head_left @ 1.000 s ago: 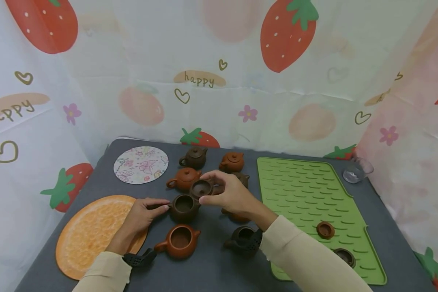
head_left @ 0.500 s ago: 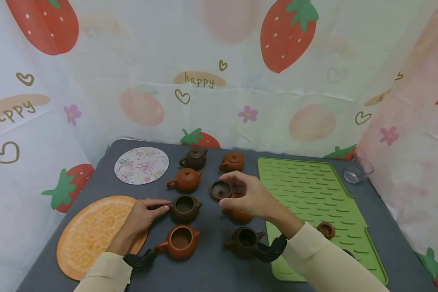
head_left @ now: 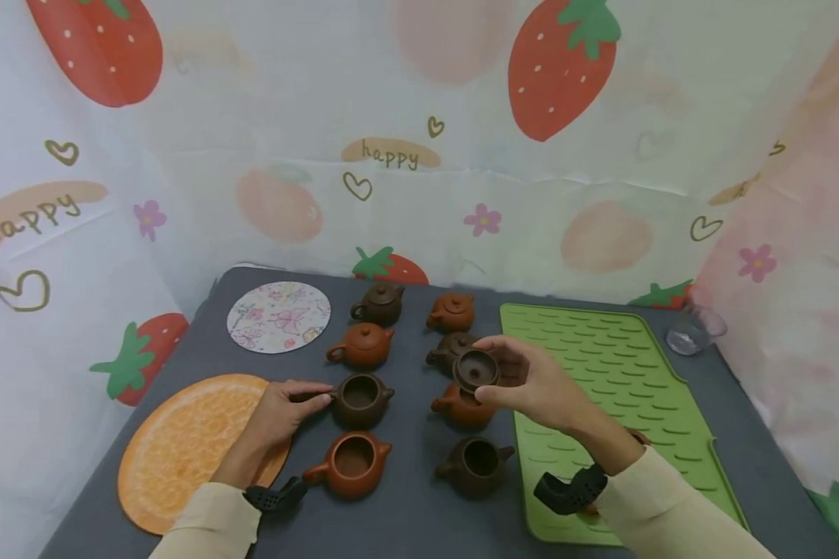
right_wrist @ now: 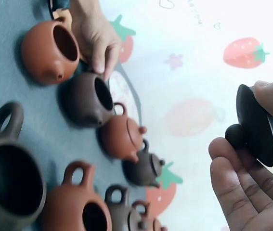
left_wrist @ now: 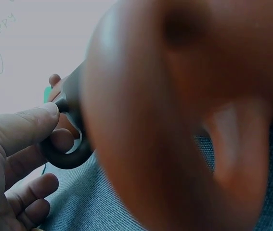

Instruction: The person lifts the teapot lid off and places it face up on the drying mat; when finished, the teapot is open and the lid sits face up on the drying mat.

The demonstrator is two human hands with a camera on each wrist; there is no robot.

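My left hand point(head_left: 276, 419) pinches the handle of a dark brown teapot point(head_left: 360, 415) without its lid. In the left wrist view its thumb and index finger meet on the dark handle point(left_wrist: 66, 161). A dark teapot lid point(head_left: 477, 371) is in my right hand point(head_left: 541, 392), gripped by the rim with its underside towards the head camera. The knob point(right_wrist: 235, 136) of the lid shows in the right wrist view. Below the lid, partly covered by it, stands a reddish-brown teapot point(head_left: 461, 411) with an open top. Another dark teapot point(head_left: 454, 353), lidded, stands behind.
Front row holds an open reddish teapot point(head_left: 353, 477) and an open dark teapot point(head_left: 474, 477). Farther back are lidded teapots, dark point(head_left: 379, 307) and reddish point(head_left: 450, 312). A green mat point(head_left: 601, 365) lies right, an orange round mat point(head_left: 182, 442) left, a clear glass cup point(head_left: 688, 334) far right.
My right hand has moved right with the dark lid, from over the dark teapot to above the right column of teapots. My left hand has stayed at the teapot handle.
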